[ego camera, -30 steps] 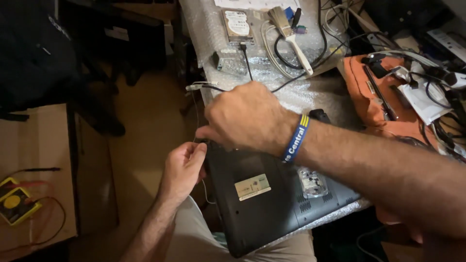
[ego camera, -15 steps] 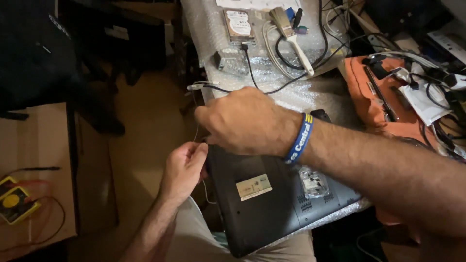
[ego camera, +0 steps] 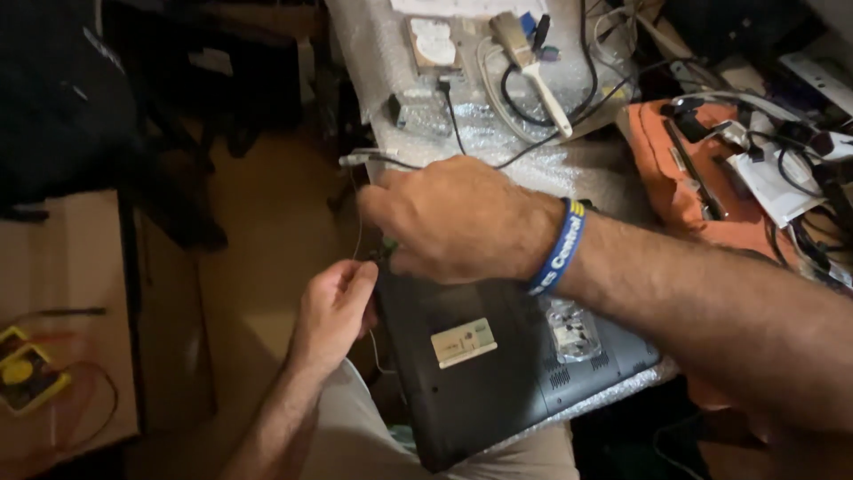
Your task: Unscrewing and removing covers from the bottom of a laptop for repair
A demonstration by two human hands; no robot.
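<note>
Head view: thin wire (ego camera: pixel 358 233) seemingly between left hand (ego camera: pixel 333 311) fingertips.

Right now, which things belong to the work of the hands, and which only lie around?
In use: left hand pinching a thin wire; right hand resting on the upturned black laptop.

Lying about: brush, orange cloth, yellow meter, bubble wrap.

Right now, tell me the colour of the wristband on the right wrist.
The wristband is blue with white and yellow markings, seen in the head view, the only one.
</note>
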